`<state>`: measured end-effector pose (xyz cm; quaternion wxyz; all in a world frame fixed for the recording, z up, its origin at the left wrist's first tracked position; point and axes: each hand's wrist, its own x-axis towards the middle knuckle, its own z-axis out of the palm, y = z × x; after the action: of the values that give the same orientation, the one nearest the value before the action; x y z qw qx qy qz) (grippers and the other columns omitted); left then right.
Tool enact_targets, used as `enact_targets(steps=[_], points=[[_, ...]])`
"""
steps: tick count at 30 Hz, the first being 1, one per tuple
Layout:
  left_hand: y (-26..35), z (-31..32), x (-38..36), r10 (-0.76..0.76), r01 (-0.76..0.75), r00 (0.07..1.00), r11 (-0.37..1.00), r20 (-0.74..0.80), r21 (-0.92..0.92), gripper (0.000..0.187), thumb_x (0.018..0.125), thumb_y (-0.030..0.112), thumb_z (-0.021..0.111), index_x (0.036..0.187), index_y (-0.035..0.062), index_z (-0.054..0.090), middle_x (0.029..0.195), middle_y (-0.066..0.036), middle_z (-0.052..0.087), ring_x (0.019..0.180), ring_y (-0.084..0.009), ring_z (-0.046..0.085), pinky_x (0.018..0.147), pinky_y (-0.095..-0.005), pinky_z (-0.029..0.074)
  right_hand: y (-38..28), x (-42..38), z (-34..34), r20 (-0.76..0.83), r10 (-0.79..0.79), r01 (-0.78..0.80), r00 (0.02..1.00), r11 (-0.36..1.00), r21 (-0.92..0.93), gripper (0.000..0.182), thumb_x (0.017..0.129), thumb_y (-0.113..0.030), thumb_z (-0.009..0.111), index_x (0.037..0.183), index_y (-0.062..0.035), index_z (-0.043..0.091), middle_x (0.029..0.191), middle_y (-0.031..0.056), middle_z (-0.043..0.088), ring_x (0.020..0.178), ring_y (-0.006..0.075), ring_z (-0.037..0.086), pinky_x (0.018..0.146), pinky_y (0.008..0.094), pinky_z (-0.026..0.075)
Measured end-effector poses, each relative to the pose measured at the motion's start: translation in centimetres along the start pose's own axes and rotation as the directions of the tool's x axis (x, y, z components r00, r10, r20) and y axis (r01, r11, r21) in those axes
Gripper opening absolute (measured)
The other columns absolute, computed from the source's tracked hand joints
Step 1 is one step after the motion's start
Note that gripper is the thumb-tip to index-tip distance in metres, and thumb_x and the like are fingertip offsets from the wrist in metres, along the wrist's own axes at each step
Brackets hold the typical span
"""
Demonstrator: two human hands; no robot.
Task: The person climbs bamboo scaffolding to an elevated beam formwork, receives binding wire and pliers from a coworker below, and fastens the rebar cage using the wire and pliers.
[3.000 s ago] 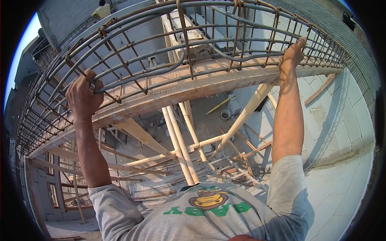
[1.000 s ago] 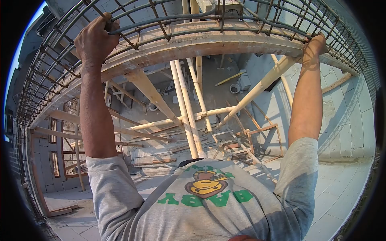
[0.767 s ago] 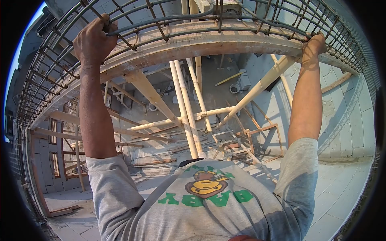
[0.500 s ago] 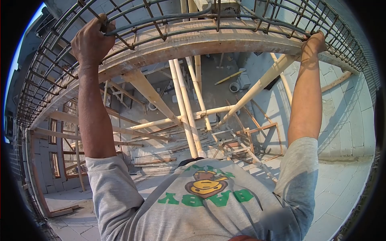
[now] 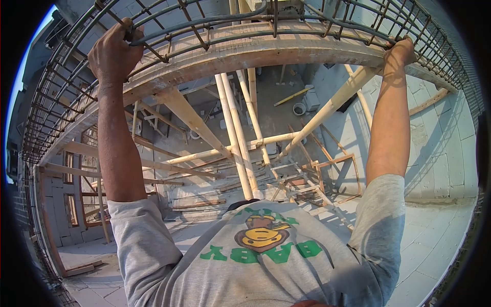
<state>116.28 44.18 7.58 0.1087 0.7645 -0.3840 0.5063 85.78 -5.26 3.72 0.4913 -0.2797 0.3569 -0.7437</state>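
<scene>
1. I had the left hand (image 5: 113, 53) curled tight round a bar of the rebar cage (image 5: 274, 20), toward the left end of the timber beam (image 5: 255, 58).
2. Right hand (image 5: 400, 51) likewise wrapped round the cage's lower bars, nearer the beam's right end. Grips were far apart, arms stretched up.
3. The cage ran along the beam's length, just above its near edge; I couldn't tell whether it rested there or hung off the hands.
4. Change: hands, cage and beam all sat higher in view than three seconds earlier. I read that mostly as the camera tipping down, both grips kept, so the cage probably stayed under control.
5. Under the beam: bamboo poles (image 5: 231, 128) in the middle, a slanted brace (image 5: 330, 113) meeting its near edge toward the right end.
6. Farther down: a bucket (image 5: 299, 108), loose planks (image 5: 204, 202); block wall (image 5: 429, 153) past the beam's right end.
</scene>
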Motion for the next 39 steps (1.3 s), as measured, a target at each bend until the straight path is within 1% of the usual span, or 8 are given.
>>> enact_targets(steps=[4, 7, 17, 22, 29, 33, 36, 39], points=[[0.0, -0.1, 0.0, 0.005, -0.005, 1.0, 1.0, 0.016, 0.012, 0.033, 0.084, 0.046, 0.064, 0.092, 0.0144, 0.066, 0.074, -0.006, 0.066, 0.074, -0.0285, 0.066, 0.063, -0.0392, 0.051, 0.1, 0.2, -0.1, 0.025, 0.015, -0.016, 1.0, 1.0, 0.024, 0.034, 0.084, -0.006, 0.057, 0.096, 0.0115, 0.031, 0.064, 0.021, 0.057, 0.04, 0.0246, 0.054, 0.03, 0.032, 0.04], [0.2, -0.3, 0.1, -0.044, 0.038, 0.996, 0.997, 0.076, 0.074, 0.025, 0.081, 0.042, 0.068, 0.096, 0.0207, 0.068, 0.077, 0.001, 0.068, 0.077, -0.0213, 0.068, 0.067, -0.0375, 0.053, 0.0, -0.1, -0.1, 0.039, 0.015, -0.017, 0.999, 0.999, 0.044, 0.034, 0.084, -0.007, 0.058, 0.094, 0.0126, 0.031, 0.061, 0.0209, 0.056, 0.039, 0.0248, 0.054, 0.03, 0.032, 0.04], [-0.1, -0.2, 0.1, -0.036, 0.03, 0.996, 0.997, 0.085, 0.07, 0.03, 0.082, 0.046, 0.065, 0.096, 0.0193, 0.068, 0.078, -0.003, 0.068, 0.078, -0.0258, 0.068, 0.066, -0.0386, 0.052, 0.0, -0.5, -0.2, 0.024, -0.012, 0.01, 1.0, 0.997, 0.072, 0.033, 0.084, -0.009, 0.059, 0.09, 0.0136, 0.035, 0.059, 0.0221, 0.058, 0.036, 0.0254, 0.052, 0.031, 0.0334, 0.042], [-0.1, -0.1, 0.1, -0.054, 0.048, 0.995, 0.996, 0.089, 0.07, 0.04, 0.083, 0.05, 0.063, 0.104, 0.0166, 0.069, 0.081, -0.004, 0.069, 0.08, -0.0253, 0.068, 0.068, -0.0368, 0.052, 1.1, 0.8, -0.7, 0.133, -0.072, 0.047, 0.988, 0.982, 0.181, 0.031, 0.082, -0.008, 0.057, 0.085, 0.0125, 0.034, 0.062, 0.0264, 0.06, 0.043, 0.0316, 0.061, 0.035, 0.0366, 0.048], [-0.3, 0.0, 0.2, -0.069, 0.06, 0.993, 0.993, 0.1, 0.097, 0.042, 0.083, 0.051, 0.063, 0.107, 0.0175, 0.069, 0.083, -0.003, 0.07, 0.083, -0.0251, 0.068, 0.072, -0.0374, 0.052, 1.9, 1.7, -1.3, 0.168, -0.005, -0.033, 0.986, 0.974, 0.223, 0.028, 0.084, -0.01, 0.054, 0.086, 0.0137, 0.038, 0.065, 0.0254, 0.061, 0.043, 0.0294, 0.06, 0.039, 0.0334, 0.049], [-0.2, 0.2, 0.1, -0.081, 0.075, 0.993, 0.994, 0.086, 0.079, 0.045, 0.083, 0.054, 0.062, 0.108, 0.0177, 0.069, 0.084, -0.003, 0.07, 0.084, -0.0258, 0.068, 0.073, -0.0382, 0.052, 1.8, 0.7, -2.2, 0.22, -0.029, -0.064, 0.975, 0.912, 0.405, 0.022, 0.089, -0.008, 0.049, 0.094, 0.0132, 0.042, 0.082, 0.0231, 0.059, 0.054, 0.0322, 0.062, 0.055, 0.038, 0.06], [-0.3, 0.1, 0.1, -0.104, 0.093, 0.987, 0.991, 0.119, 0.097, 0.047, 0.082, 0.056, 0.061, 0.11, 0.0182, 0.069, 0.086, -0.002, 0.071, 0.087, -0.0253, 0.068, 0.075, -0.0386, 0.052, 2.3, 0.8, -4.4, 0.297, -0.051, -0.067, 0.954, 0.925, 0.375, 0.02, 0.092, -0.007, 0.045, 0.097, 0.0119, 0.043, 0.088, 0.0203, 0.055, 0.071, 0.0342, 0.064, 0.069, 0.0396, 0.062], [-0.3, 0.1, 0.2, -0.101, 0.089, 0.991, 0.986, 0.086, 0.143, 0.043, 0.082, 0.051, 0.063, 0.109, 0.0187, 0.069, 0.085, -0.001, 0.071, 0.085, -0.0244, 0.068, 0.075, -0.0377, 0.052, 0.8, -3.7, -7.7, 0.26, 0.029, -0.103, 0.965, 0.956, 0.274, 0.02, 0.091, -0.006, 0.045, 0.102, 0.0113, 0.043, 0.088, 0.0184, 0.054, 0.08, 0.0346, 0.065, 0.074, 0.0398, 0.061]])
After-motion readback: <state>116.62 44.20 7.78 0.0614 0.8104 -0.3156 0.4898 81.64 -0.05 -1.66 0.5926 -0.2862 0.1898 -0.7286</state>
